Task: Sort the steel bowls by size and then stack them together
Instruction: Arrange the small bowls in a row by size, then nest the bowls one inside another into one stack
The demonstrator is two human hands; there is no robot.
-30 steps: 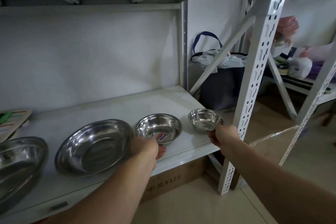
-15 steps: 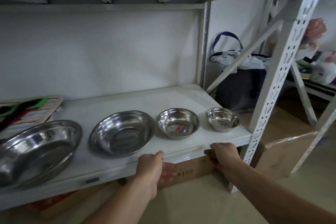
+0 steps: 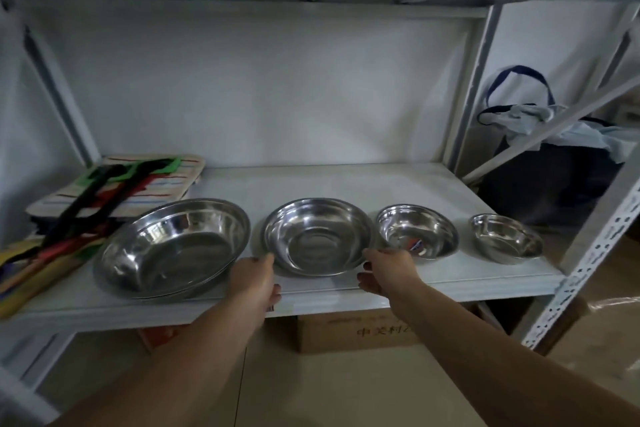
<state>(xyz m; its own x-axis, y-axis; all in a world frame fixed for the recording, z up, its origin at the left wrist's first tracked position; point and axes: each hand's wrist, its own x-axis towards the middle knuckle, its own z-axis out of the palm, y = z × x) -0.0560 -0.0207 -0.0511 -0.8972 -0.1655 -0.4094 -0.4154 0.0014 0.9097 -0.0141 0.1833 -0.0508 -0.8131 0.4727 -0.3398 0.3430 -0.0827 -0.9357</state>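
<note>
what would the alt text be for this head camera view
Two bare hands, left hand and right hand, reach to either side of the second-largest bowl in a row of four steel bowls, largest at left, on a white shelf.

A striped mat (image 3: 145, 180) lies on the white shelf (image 3: 346, 184); beside it, a dark bag (image 3: 550, 180), seemingly holding cloth.
</note>
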